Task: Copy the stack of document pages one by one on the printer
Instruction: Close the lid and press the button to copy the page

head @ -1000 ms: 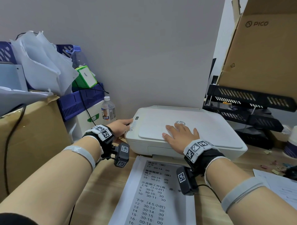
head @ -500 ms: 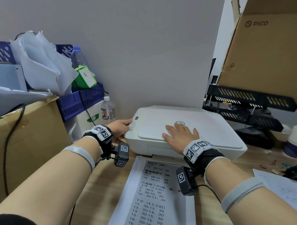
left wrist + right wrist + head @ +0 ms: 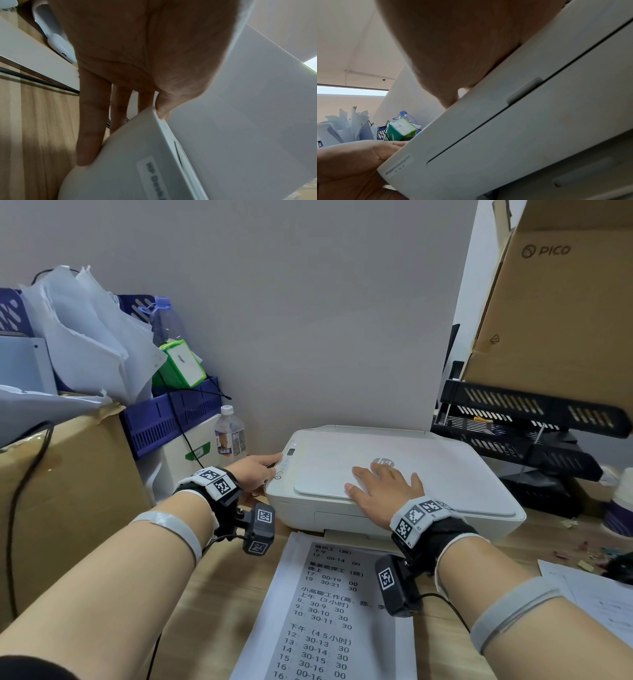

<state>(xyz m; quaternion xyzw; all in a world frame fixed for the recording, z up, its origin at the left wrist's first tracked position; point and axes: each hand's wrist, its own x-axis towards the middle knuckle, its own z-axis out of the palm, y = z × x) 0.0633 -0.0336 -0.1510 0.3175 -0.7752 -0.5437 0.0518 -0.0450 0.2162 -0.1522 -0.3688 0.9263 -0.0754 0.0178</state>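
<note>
**Operator:** With the lid shut as the head view shows it, how will the pages handle, and where are they?

**Technician:** A printed document page [image 3: 325, 607] lies flat on the tabletop [image 3: 219, 594], just before the front edge of the printer [image 3: 462, 474], between the two forearms. Whether more sheets lie under it cannot be told. Judged as thin paper: light, limp, easily creased. Take hold at a free corner or short edge and peel one sheet only. The right hand [image 3: 383, 491] rests flat on the lid, fingers straight and spread, holding nothing. The left hand [image 3: 255, 470] touches the control strip at the printer's left edge.

**Operator:** What does the left wrist view add?

**Technician:** The fingers [image 3: 91, 128] run straight down against the printer's left side; nothing is held.

**Operator:** And the right wrist view?

**Technician:** The palm lies on the lid above the front panel. Fingertips are hidden there.

**Operator:** Obstructions?

**Technician:** A water bottle [image 3: 230, 436] stands near the printer's left rear corner, black paper trays [image 3: 534, 419] to its right. Loose sheets [image 3: 596, 594] lie at the right edge of the tabletop. Neither blocks the lid, in my judgement.
</note>
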